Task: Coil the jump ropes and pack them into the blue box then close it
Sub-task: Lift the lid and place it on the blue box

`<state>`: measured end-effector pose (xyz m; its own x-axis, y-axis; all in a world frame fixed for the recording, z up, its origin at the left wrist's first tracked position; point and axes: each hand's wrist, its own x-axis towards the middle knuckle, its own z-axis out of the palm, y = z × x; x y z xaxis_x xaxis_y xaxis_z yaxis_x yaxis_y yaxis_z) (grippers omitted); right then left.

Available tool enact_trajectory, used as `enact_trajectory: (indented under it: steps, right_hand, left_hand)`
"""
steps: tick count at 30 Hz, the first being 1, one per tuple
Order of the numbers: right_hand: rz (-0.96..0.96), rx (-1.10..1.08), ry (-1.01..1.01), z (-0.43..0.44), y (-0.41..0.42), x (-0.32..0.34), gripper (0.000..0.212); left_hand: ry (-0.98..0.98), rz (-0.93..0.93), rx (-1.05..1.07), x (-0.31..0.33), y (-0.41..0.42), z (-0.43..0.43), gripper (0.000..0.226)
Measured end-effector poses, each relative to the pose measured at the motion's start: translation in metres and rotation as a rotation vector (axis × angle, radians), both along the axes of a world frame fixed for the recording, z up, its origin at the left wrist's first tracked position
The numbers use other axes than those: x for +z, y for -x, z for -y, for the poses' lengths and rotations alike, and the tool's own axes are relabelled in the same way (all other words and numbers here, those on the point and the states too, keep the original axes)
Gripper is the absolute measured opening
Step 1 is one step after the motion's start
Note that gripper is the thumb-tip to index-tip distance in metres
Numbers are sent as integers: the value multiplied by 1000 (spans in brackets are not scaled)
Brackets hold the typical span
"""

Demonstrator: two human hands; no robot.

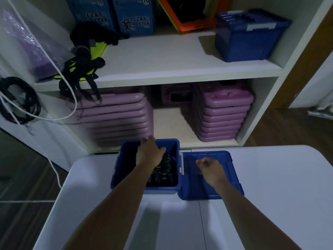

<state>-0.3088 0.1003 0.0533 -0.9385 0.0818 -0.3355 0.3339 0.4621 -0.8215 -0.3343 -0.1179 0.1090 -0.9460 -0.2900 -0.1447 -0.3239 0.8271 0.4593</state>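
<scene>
I'm in a sports-gear storeroom: white shelving point(162, 69) on the far side holds stacked purple pads point(115, 116), "Lucky Star" cartons point(133, 15) and a lidded blue bin point(248, 38).

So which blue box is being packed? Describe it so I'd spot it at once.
Find the white table in front of the shelves. At its far edge stands the blue box, open, with dark ropes inside and the left hand over it. Unlike the other blue box up on the shelves, its lid is off, lying flat beside it.
</scene>
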Motion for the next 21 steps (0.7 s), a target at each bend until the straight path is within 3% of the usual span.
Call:
enact_trajectory:
  steps: [4,9,11,14,17,21]
  right_hand:
    - [9,-65,-77,-36,3,-9,30]
    - [79,-123,-212,-84,3,-26,24]
    - [106,-123,-254,-100,0,-36,22]
    - [124,-95,-324,-117,-6,-52,27]
    - [168,-76,-348,-128,-10,-61,39]
    - [197,-52,-352,-132,-9,-68,40]
  left_hand:
    - [-96,-96,-69,17,1,-55,23]
    - [-310,50,-109,-6,-2,-121,27]
    - [-418,177,-95,-25,-3,-138,35]
    - [-419,358,-49,-50,-5,-147,61]
    - [-332,437,34,-73,-3,-145,79]
    - [-296,484,135,-99,2,-147,84]
